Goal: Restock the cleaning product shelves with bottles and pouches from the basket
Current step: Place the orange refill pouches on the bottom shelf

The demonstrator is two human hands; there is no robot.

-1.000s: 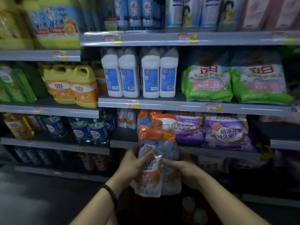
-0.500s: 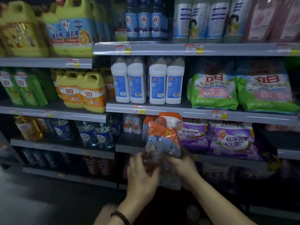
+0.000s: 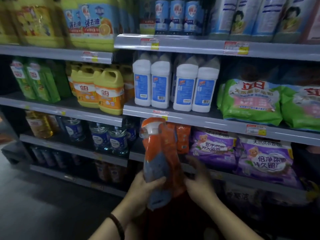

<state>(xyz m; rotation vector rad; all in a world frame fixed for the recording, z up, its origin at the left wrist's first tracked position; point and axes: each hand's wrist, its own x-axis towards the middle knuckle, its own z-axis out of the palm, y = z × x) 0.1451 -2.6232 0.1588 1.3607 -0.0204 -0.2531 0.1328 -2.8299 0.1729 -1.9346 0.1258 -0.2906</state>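
Head view: pouch [image 3: 160,158] upright in left hand [image 3: 143,189]

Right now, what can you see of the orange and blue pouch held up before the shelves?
The pouch is soft, glossy film, orange above and blue below, with a white spout cap at its top left. It is held roughly upright before the shelves. The left hand grips its lower part, thumb across the front. The right hand is at its right edge; blur hides whether it grips.
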